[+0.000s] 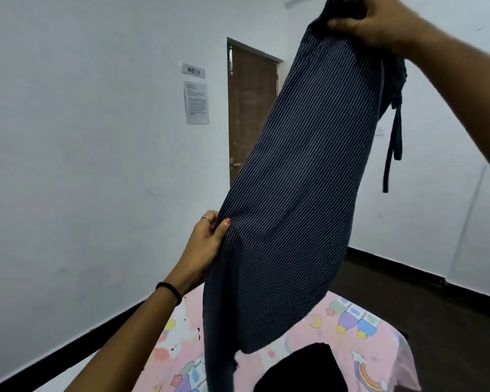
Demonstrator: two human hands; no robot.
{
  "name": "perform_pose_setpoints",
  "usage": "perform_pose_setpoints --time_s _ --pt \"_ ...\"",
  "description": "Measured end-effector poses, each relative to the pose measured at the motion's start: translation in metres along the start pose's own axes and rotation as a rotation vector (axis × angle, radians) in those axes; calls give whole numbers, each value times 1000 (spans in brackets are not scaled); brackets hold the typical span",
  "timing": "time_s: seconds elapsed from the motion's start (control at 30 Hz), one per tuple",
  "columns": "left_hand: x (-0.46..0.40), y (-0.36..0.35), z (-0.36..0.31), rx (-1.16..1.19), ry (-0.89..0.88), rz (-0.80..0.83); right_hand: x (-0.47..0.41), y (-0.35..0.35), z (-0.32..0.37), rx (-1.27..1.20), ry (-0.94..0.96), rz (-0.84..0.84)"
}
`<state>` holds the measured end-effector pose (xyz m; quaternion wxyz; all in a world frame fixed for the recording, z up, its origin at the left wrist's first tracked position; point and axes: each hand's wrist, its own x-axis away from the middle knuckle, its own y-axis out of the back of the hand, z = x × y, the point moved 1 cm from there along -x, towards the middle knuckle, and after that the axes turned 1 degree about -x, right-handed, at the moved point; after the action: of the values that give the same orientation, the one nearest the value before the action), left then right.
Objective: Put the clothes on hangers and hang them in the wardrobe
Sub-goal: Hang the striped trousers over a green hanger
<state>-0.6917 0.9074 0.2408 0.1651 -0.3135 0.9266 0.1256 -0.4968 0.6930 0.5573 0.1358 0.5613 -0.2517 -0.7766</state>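
a: while the right hand point(379, 21) grips the trousers point(300, 179) by the top, where's the left?
b: the left hand point(207, 239) pinches their edge lower down; they hang over the bed point(359, 346).

Soft, even indoor light — faint shadows, wide-angle bending at edges, slightly blurred.

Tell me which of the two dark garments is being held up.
The navy pinstriped garment, gripped by both hands; the plain black garment lies untouched on the pink bedsheet.
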Motion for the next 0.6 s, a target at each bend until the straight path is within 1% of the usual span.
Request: perform_pose_setpoints --time_s 0.1,0.23,0.27,0.3,0.37,0.47,0.53,0.6 --pt "4 -6 -13 4 26 50 -3 -3 -15 5 -45 -30" --pt "3 -10 -29 -194 197 290 -4 -15 -29 59 -125 -45" --pt "3 -14 -33 -170 236 345 -1 -21 -32 72 -139 -41" --pt "3 -18 -38 -95 271 386 4 -31 -33 99 -153 -13" --pt "3 -30 -51 106 319 432 18 -58 -40 186 -174 116" --pt "-5 -47 -72 306 329 430 49 -106 -50 259 -214 336" --pt "-13 -54 -84 374 328 398 74 -133 -59 260 -258 423" --pt "-20 -55 -93 413 320 351 97 -150 -68 239 -313 462"
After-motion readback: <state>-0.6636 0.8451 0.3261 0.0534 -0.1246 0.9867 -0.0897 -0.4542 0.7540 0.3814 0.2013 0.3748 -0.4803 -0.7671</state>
